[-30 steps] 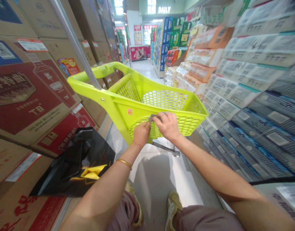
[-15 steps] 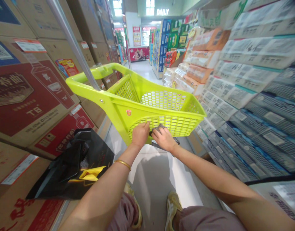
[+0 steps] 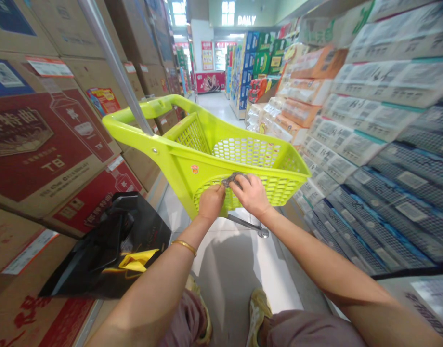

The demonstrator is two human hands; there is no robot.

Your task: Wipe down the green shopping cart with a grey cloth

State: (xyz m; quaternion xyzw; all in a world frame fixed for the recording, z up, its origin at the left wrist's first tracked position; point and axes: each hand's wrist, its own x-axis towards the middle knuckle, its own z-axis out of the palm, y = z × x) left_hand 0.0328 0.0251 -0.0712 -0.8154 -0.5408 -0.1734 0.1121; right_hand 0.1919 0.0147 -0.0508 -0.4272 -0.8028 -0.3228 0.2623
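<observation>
A lime-green shopping cart (image 3: 178,161) stands side-on before me, its lattice basket sloping to the right. My right hand (image 3: 253,195) is closed on a crumpled grey cloth (image 3: 233,179) and presses it against the basket's side, just below the rim. To its left, my left hand (image 3: 211,201) has its fingers curled at the lattice, next to the cloth's left end. Whether those fingers grip the cloth or the basket's edge is hard to make out. A gold bangle (image 3: 185,246) circles my left wrist.
Liquor cartons (image 3: 37,130) are stacked along the left. A black bag (image 3: 116,250) with a yellow piece lies against them. Wrapped paper packs (image 3: 366,106) rise on the right. A metal pole (image 3: 116,62) crosses the cart's handle. The aisle floor (image 3: 216,108) runs on behind the cart.
My right hand has moved up and slightly right along the basket side, carrying the cloth toward the rim. The metal leg under the cart shows more. My left hand has barely moved.
</observation>
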